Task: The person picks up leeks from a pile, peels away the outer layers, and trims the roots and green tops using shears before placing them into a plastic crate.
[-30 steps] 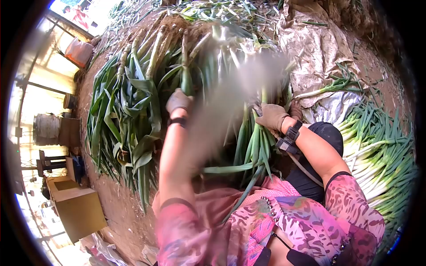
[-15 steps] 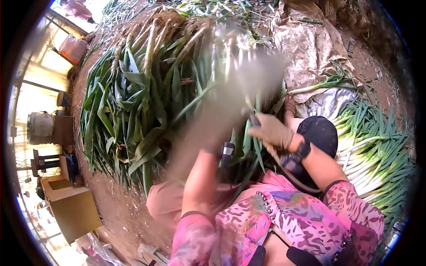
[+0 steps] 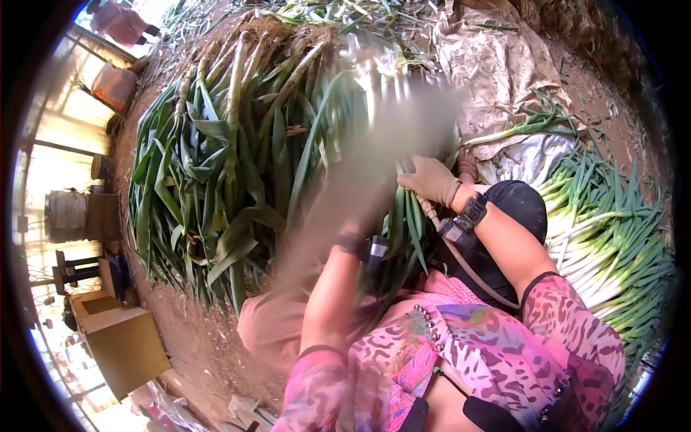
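Note:
My right hand (image 3: pixel 432 180), in a tan glove, is closed at the end of a brown hose (image 3: pixel 471 273) with a brass fitting; what sits under its fingers is partly hidden. It is over the right end of a large heap of green leeks (image 3: pixel 223 158). White stalks (image 3: pixel 381 79) stand out above it. My left forearm (image 3: pixel 331 288) reaches up from below, and a brownish blur covers my left hand and whatever it may hold. Green leaves (image 3: pixel 410 223) hang just below my right hand.
Cleaned leeks (image 3: pixel 597 245) lie in a pile at right, beside a crumpled cloth (image 3: pixel 497 79) and white plastic (image 3: pixel 529 162). One leek (image 3: pixel 525 129) rests there. A cardboard box (image 3: pixel 126 345) and a metal bucket (image 3: pixel 66 212) stand at left. A person (image 3: pixel 119 25) is at upper left.
My right hand has moved slightly up and left, and the hose fitting shows more clearly below it. My left forearm has shifted a little right. More of the person at upper left shows.

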`<state>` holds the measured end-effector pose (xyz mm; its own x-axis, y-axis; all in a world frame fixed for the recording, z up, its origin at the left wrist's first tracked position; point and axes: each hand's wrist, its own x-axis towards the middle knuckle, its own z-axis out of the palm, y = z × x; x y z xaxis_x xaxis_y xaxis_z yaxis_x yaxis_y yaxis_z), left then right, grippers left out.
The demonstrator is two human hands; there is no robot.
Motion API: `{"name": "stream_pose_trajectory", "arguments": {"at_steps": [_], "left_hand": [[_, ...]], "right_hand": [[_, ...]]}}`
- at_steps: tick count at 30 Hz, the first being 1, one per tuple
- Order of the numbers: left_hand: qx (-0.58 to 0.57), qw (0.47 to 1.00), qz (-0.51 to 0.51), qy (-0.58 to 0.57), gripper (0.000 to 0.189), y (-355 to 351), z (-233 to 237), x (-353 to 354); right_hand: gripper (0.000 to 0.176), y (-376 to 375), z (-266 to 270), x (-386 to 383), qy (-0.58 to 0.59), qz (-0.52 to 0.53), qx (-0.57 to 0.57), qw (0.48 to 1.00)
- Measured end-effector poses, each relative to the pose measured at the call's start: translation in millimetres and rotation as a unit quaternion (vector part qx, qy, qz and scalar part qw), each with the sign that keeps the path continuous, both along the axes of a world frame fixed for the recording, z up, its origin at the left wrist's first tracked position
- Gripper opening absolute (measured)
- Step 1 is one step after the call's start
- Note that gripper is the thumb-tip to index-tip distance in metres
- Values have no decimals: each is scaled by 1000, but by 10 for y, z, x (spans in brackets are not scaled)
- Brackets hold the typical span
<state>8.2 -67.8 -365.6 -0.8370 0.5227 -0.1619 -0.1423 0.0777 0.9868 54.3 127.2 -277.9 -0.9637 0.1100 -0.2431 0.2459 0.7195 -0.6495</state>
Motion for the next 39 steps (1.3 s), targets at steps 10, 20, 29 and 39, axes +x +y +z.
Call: {"name": "stream_pose_trajectory", "arguments": {"at_steps": [10,20,29,39], "left_hand": [[42,963,80,-252,26,69,741,23],[-138,969,-30,203,27,6,-534,-48],[-15,977,63,-202,28,54,178,397],[218,902,11,-372,37,-267,494,247]], "right_hand": [[43,-209,872,866,-241,3,-153,958],[44,44,93,-368,-27,59,20,998],[45,234,-239,-1052,-30,87,63,994],[46,155,-128,-859,-21,111,34,993]]}}
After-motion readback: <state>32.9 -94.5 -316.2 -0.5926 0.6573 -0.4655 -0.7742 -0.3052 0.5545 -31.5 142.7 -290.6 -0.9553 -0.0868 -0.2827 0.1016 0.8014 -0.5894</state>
